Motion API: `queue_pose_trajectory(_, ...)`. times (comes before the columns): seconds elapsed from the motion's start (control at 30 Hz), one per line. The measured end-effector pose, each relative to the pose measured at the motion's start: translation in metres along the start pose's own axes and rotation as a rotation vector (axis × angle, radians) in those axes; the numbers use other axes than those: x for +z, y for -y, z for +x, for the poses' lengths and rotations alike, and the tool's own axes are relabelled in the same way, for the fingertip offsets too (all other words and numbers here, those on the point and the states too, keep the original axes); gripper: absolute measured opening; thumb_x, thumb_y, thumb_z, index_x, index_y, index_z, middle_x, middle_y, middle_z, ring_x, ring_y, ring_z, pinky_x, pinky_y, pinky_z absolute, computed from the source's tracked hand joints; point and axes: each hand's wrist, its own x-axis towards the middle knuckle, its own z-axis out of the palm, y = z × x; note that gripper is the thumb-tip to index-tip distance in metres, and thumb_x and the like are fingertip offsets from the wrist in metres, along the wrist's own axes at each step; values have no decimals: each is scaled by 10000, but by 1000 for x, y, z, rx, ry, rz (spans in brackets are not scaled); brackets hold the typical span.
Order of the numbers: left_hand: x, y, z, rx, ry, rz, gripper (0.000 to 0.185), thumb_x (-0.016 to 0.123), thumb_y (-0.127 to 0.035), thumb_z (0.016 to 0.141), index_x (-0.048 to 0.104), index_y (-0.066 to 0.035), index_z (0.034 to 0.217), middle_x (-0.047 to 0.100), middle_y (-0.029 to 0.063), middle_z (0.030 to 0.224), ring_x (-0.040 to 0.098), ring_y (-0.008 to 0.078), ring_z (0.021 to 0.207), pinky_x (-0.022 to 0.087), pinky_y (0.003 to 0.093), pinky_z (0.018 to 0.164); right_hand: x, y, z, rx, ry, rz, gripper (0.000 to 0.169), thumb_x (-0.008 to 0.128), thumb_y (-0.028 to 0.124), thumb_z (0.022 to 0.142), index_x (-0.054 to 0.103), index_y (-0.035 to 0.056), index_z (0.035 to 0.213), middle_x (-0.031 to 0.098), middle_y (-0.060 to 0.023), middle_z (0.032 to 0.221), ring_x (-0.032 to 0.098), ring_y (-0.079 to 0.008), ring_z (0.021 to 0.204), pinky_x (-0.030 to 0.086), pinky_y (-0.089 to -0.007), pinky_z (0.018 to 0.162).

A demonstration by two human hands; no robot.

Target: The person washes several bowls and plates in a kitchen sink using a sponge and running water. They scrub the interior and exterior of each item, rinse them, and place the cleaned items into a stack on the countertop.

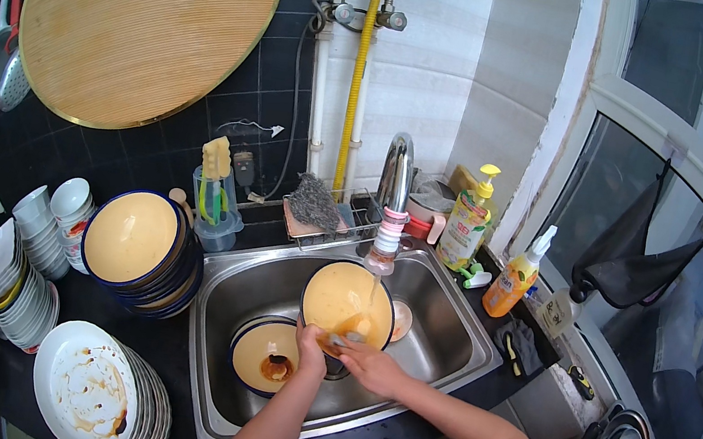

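My left hand [311, 350] grips the lower left rim of a yellow enamel-style bowl [340, 293] with a dark blue edge. The bowl is tilted under the faucet [396, 178], and a thin stream of water falls into it. Brownish liquid lies near its lower side. My right hand [373, 369] reaches to the bowl's lower rim, its fingertips at a small greyish patch too blurred to name. Below and left, another yellow bowl [254, 348] with brown residue rests in the steel sink [207, 361]. A small pale dish [402, 319] shows behind the held bowl.
Left of the sink stand stacked yellow bowls [130, 237] and soiled white plates [66, 374]. Steel wool [314, 204] sits on a wire rack behind. A yellow pump bottle [467, 220], an orange spray bottle [511, 281] and dark gloves [518, 346] line the right side.
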Motion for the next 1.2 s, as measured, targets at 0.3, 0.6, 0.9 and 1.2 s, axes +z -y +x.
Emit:
queue_pose_trajectory(0.3, -13, -1, 13, -245, -24, -254, 315, 502, -222, 678, 523, -24, 921, 556, 94, 919, 533, 230, 884, 407, 312, 798, -59, 1, -5, -169, -62, -304, 311, 459, 290, 860, 605, 31, 948, 589, -131, 1003, 546, -280, 930, 408, -351, 843)
queue_pose_trajectory(0.6, 13, -23, -8, -396, 212, -211, 504, 460, -441, 818, 469, -48, 1133, 536, 98, 1088, 508, 243, 1002, 384, 353, 871, -14, 4, 29, -100, 181, -9, 327, 393, 269, 870, 563, 65, 1062, 519, -129, 1147, 488, -266, 1044, 381, -360, 871)
queue_pose_trajectory(0.9, 17, -32, -14, -398, 225, -135, 522, 422, -451, 851, 409, -78, 1215, 499, 96, 1174, 476, 236, 1085, 382, 376, 889, -37, -43, 47, 30, 104, -690, 249, 520, 157, 758, 611, 83, 978, 502, -104, 1155, 517, -262, 997, 417, -304, 807)
queue_pose_trajectory(1.2, 17, -22, -18, -455, 183, -107, 481, 464, -408, 816, 446, -91, 1177, 524, 75, 1123, 493, 231, 1049, 392, 373, 873, -13, -33, 58, -47, -294, -242, 80, 550, 84, 694, 604, 67, 750, 563, -137, 823, 576, -296, 768, 469, -374, 679)
